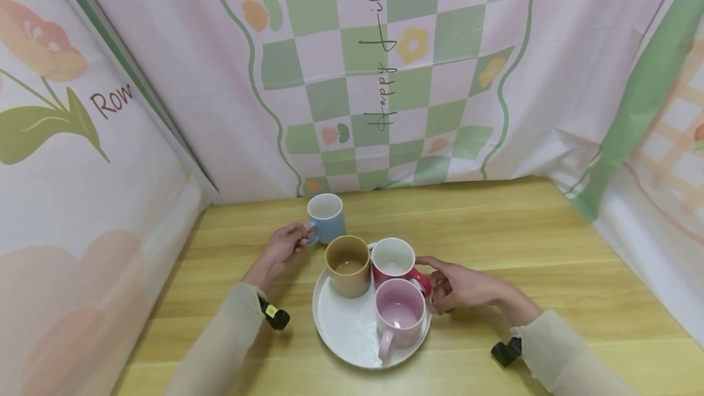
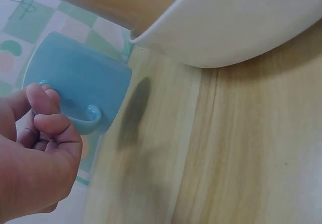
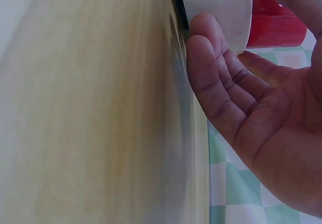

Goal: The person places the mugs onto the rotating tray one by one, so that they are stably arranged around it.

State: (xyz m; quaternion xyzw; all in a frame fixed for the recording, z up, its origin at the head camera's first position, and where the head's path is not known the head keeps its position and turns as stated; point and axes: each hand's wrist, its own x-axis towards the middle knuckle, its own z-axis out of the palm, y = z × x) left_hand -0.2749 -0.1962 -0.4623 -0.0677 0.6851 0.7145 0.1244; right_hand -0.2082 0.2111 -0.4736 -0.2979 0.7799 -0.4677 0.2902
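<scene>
My left hand (image 1: 286, 243) pinches the handle of a blue mug (image 1: 328, 225), white inside, at the back left of a round white tray (image 1: 341, 329). In the left wrist view the blue mug (image 2: 80, 73) hangs a little above the table, its shadow beneath. On the tray stand a tan mug (image 1: 352, 283), a red mug (image 1: 385, 274) with a white inside, and a pink mug (image 1: 404, 326). At the tray's right side is my right hand (image 1: 464, 286), fingers loosely bent beside the red mug's handle. The right wrist view shows its fingertips (image 3: 201, 53) against the tray's outer wall (image 3: 219, 12).
The wooden table (image 1: 484, 359) carries all of this. A printed curtain (image 1: 462, 157) hangs along its back edge, and another cloth (image 1: 137, 200) closes off the left. The tan mug stands close to the blue one.
</scene>
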